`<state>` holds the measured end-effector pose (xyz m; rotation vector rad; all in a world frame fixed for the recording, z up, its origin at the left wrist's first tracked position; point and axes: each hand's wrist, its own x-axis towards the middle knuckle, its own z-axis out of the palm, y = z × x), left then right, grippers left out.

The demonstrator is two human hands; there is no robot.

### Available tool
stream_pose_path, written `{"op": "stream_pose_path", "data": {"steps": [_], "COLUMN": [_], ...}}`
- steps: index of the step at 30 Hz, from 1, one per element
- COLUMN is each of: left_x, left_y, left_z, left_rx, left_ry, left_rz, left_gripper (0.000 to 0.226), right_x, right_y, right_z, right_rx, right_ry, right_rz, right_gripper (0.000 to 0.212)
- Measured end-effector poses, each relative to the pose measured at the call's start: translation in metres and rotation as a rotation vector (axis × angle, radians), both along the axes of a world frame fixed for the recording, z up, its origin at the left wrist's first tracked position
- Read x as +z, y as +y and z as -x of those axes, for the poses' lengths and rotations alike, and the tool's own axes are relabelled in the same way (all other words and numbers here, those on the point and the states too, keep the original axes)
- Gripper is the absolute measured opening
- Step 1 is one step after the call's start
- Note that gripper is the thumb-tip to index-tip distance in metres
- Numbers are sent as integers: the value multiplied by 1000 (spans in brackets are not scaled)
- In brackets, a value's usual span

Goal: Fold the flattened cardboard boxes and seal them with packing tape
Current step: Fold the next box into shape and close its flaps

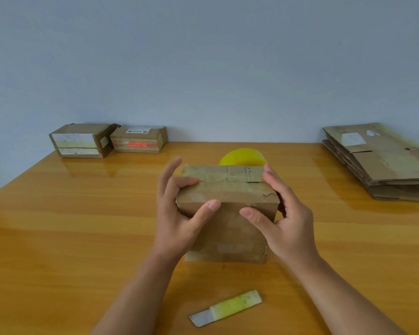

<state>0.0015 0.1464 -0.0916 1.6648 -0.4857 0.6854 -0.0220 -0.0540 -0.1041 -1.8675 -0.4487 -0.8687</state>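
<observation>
So the worn, creased cardboard box (228,213) sits mid-table on the glossy wooden table (58,226), left hand (177,213) and right hand (283,218) clamping its sides, thumbs on the near flap. A round yellow tape roll (242,157) pokes out right behind the box, flattened cardboard (382,160) lies far right of it, and a torn tape-covered strip (225,308) lies in front.

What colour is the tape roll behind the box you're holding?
Yellow. The tape roll shows best in the head view, just past the box.
</observation>
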Motion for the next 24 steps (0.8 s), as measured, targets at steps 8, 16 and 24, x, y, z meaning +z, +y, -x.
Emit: {"op": "stream_pose_path", "data": {"steps": [8, 16, 24], "left_x": [0, -2, -2], "left_y": [4, 10, 9], "left_z": [-2, -5, -6], "left_rx": [5, 58, 21], "left_ry": [65, 41, -8], "left_rz": [128, 152, 105], "left_gripper": [60, 48, 30], "right_x": [6, 39, 35], "right_y": [1, -29, -22], "right_z": [-5, -79, -101], "right_rx": [95, -170, -17], "right_ry": [-30, 411, 601], "right_rz": [-149, 143, 167], "right_gripper": [48, 64, 85]}}
